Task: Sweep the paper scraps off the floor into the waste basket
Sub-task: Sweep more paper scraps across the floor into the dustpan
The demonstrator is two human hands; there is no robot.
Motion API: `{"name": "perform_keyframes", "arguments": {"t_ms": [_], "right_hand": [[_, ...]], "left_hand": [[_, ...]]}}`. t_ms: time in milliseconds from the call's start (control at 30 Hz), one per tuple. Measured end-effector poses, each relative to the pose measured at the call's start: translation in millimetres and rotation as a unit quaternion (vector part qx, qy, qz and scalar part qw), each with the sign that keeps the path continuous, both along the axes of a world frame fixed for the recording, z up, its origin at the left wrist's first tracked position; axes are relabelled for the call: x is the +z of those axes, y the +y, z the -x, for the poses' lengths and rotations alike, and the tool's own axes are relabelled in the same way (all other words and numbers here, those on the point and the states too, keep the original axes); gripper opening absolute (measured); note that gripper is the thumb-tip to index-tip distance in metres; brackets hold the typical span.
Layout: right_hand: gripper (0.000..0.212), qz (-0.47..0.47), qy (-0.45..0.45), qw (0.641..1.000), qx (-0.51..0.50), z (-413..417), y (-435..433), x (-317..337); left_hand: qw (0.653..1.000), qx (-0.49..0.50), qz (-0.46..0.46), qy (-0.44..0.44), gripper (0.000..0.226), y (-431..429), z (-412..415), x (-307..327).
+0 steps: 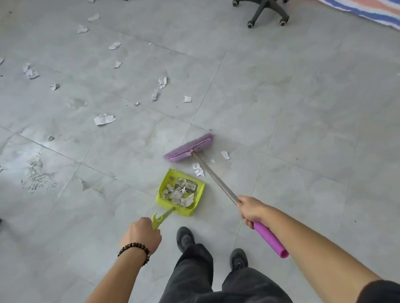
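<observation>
The left hand (141, 235) is clenched round the handle of a lime-green plastic dustpan (172, 205), whose mouth rests on the grey tiled floor (291, 128) and already holds a heap of torn paper. The right hand (250, 211) grips the metal shaft of a purple-headed broom (189, 147), its head planted beyond the pan. A few white paper scraps (197, 169) lie between the head and the pan; drawing them in looks like the step in hand. Next, the scattered far scraps (104, 119) need gathering. The waste basket is out of view.
</observation>
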State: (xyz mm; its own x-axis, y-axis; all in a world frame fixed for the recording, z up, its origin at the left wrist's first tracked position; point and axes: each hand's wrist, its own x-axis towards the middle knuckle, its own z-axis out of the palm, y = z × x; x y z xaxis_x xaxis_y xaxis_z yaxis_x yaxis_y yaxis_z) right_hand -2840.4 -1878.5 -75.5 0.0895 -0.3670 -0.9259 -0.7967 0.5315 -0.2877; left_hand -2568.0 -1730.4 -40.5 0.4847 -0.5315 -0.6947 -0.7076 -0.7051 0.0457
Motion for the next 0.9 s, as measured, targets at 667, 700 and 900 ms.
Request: {"name": "perform_keyframes", "arguments": {"t_ms": [667, 700, 900], "right_hand": [[0.021, 0.037, 0.023, 0.978, -0.204, -48, -43, 37], [0.024, 0.042, 0.036, 0.978, -0.203, -49, -52, 31], [0.046, 0.041, 0.088, 0.992, -0.086, -63, -61, 19]], "left_hand": [[0.999, -0.031, -0.040, 0.018, 0.008, -74, -68, 12], [0.999, -0.032, -0.040, 0.016, 0.008, -75, -68, 13], [0.999, -0.023, -0.044, 0.014, 0.008, -78, -63, 10]]}}
